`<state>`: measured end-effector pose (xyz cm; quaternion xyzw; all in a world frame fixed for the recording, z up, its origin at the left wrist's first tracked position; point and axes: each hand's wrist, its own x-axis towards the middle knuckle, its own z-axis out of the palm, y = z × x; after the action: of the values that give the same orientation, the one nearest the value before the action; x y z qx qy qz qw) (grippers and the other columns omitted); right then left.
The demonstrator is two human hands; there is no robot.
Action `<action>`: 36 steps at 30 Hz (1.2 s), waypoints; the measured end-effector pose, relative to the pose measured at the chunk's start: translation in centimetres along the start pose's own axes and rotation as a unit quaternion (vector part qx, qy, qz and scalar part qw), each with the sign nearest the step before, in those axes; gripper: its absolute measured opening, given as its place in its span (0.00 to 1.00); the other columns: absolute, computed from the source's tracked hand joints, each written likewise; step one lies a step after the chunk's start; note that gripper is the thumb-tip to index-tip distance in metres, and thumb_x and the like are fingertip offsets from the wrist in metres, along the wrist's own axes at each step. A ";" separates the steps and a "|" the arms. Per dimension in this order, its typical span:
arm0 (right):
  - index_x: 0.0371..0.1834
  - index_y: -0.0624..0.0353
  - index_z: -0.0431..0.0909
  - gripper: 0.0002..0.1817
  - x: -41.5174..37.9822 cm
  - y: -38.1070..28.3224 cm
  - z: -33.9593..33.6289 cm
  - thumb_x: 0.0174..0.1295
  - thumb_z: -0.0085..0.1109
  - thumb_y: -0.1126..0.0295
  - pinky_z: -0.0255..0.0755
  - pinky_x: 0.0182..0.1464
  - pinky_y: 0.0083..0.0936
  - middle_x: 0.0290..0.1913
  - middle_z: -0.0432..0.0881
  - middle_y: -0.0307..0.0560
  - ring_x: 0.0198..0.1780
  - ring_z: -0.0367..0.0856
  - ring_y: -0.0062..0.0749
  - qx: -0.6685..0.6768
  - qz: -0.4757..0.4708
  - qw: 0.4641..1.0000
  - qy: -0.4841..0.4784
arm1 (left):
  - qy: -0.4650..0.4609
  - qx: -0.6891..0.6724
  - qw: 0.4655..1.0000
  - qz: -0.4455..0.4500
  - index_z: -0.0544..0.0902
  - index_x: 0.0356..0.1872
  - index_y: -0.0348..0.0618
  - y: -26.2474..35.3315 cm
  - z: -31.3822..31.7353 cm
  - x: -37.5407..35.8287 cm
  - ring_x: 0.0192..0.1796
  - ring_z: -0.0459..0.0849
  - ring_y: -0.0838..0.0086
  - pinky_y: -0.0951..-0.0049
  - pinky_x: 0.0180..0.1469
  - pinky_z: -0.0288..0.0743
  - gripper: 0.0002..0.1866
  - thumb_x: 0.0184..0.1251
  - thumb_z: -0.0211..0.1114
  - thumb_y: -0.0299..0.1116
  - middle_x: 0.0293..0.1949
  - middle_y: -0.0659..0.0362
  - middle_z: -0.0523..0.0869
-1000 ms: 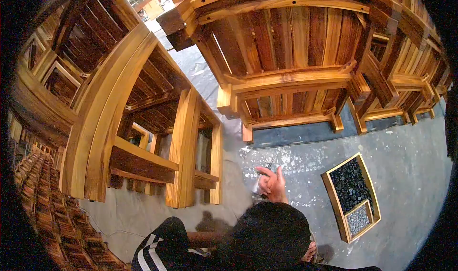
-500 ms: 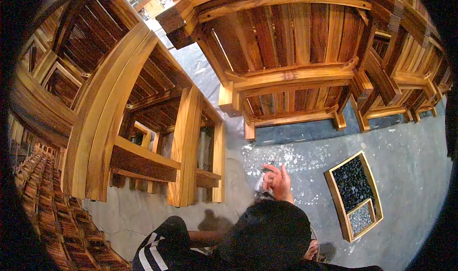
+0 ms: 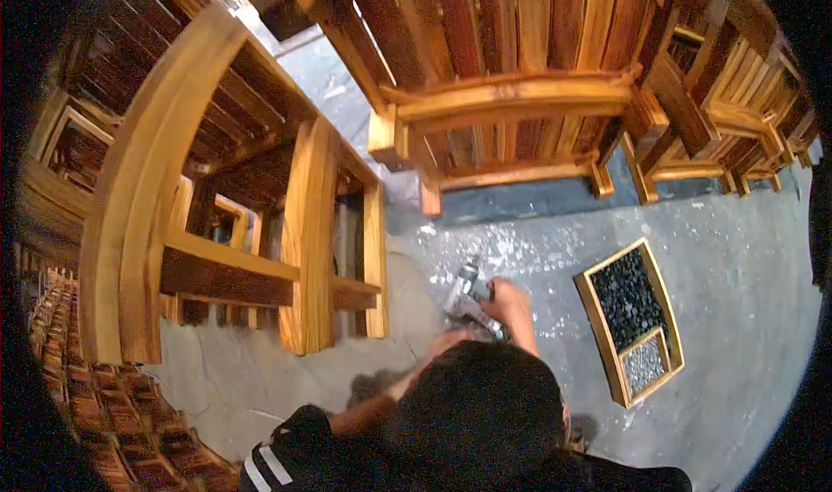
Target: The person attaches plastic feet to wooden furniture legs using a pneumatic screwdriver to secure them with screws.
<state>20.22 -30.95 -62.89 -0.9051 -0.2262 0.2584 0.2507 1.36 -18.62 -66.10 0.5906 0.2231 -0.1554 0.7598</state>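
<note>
My right hand (image 3: 508, 303) is closed around the handle of a silver and dark power drill (image 3: 461, 288), low over the speckled floor. The drill's narrow front end points away from me, toward the benches. My left hand (image 3: 449, 345) is just behind and left of the drill. It is smeared by motion and partly hidden by the dark rounded shape in the foreground, so its fingers do not show clearly. To the right of my right hand lies a wooden tray (image 3: 598, 329) holding many black pieces (image 3: 626, 297) and, in a small compartment, small silvery pieces (image 3: 645, 364).
A slatted wooden furniture piece (image 3: 308, 241) with thick legs stands close on the left. More slatted wooden pieces (image 3: 511, 98) stand ahead and to the right. Stacked wooden parts (image 3: 104, 414) fill the lower left. White specks mark the grey floor (image 3: 542, 241).
My right hand has gone from open fingers beside the drill to a grip on it. My left hand has come into view near the drill. The view has shifted slightly.
</note>
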 end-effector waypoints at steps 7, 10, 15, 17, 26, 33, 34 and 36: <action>0.49 0.60 0.68 0.31 -2.2 -4.8 3.2 0.39 0.69 0.68 0.74 0.44 0.47 0.53 0.71 0.56 0.44 0.78 0.58 -0.124 0.015 0.992 0.022 | 0.134 -0.329 0.934 -0.020 0.77 0.44 0.38 14.3 1.0 -1.8 0.32 0.75 0.81 0.84 0.30 0.68 0.13 0.69 0.57 0.38 0.28 0.66 0.76; 0.48 0.61 0.68 0.30 -1.8 -5.0 6.2 0.39 0.69 0.67 0.76 0.39 0.44 0.50 0.73 0.52 0.39 0.81 0.52 -0.208 0.033 0.970 0.124 | 0.127 -0.297 0.946 0.029 0.77 0.41 0.40 16.1 0.2 -1.9 0.30 0.73 0.81 0.83 0.25 0.65 0.12 0.69 0.56 0.39 0.28 0.66 0.75; 0.42 0.63 0.74 0.26 -0.8 -3.2 4.7 0.35 0.69 0.67 0.75 0.46 0.38 0.37 0.81 0.56 0.41 0.81 0.49 0.062 -0.017 0.987 0.149 | 0.042 -0.480 0.873 0.073 0.74 0.36 0.44 15.9 -3.4 0.5 0.26 0.69 0.81 0.82 0.22 0.59 0.10 0.70 0.55 0.40 0.23 0.66 0.71; 0.42 0.65 0.77 0.27 -0.4 -3.4 1.9 0.35 0.70 0.66 0.74 0.48 0.36 0.40 0.82 0.58 0.44 0.81 0.49 0.091 0.038 0.994 0.057 | 0.142 -0.427 0.890 0.071 0.72 0.36 0.44 17.2 -3.4 1.3 0.24 0.66 0.80 0.82 0.21 0.56 0.12 0.71 0.54 0.42 0.21 0.67 0.67; 0.44 0.64 0.77 0.26 -3.0 -10.5 -5.5 0.35 0.69 0.71 0.73 0.47 0.35 0.38 0.82 0.58 0.43 0.81 0.50 0.320 -0.117 0.931 0.130 | 0.225 -0.276 0.922 0.150 0.78 0.33 0.42 19.9 -5.7 8.0 0.20 0.67 0.83 0.83 0.20 0.58 0.13 0.70 0.56 0.42 0.20 0.69 0.71; 0.41 0.63 0.77 0.23 -4.9 -15.1 -7.2 0.35 0.68 0.72 0.73 0.38 0.29 0.33 0.81 0.55 0.35 0.83 0.45 0.248 -0.262 0.906 0.219 | 0.187 -0.276 0.917 0.220 0.78 0.32 0.40 27.9 -6.2 5.5 0.18 0.67 0.87 0.88 0.17 0.56 0.14 0.68 0.58 0.42 0.19 0.69 0.71; 0.41 0.63 0.77 0.22 -5.3 -15.1 -7.7 0.37 0.67 0.72 0.73 0.38 0.29 0.32 0.81 0.53 0.33 0.82 0.43 0.208 -0.248 0.926 0.192 | 0.166 -0.269 0.922 0.222 0.77 0.32 0.40 28.4 -6.1 5.1 0.18 0.66 0.87 0.87 0.17 0.56 0.14 0.68 0.58 0.42 0.19 0.69 0.70; 0.41 0.63 0.77 0.22 -5.6 -14.7 -7.4 0.38 0.67 0.72 0.73 0.38 0.28 0.32 0.81 0.53 0.32 0.82 0.43 0.230 -0.253 0.914 0.219 | 0.115 -0.233 0.942 0.214 0.77 0.31 0.39 28.9 -5.9 4.4 0.17 0.65 0.86 0.87 0.16 0.55 0.15 0.69 0.58 0.41 0.19 0.68 0.70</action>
<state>16.09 -25.13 -47.08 -0.7689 -0.3214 0.0260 0.5521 18.61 -5.47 -45.65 0.4450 0.2075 0.1363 0.8604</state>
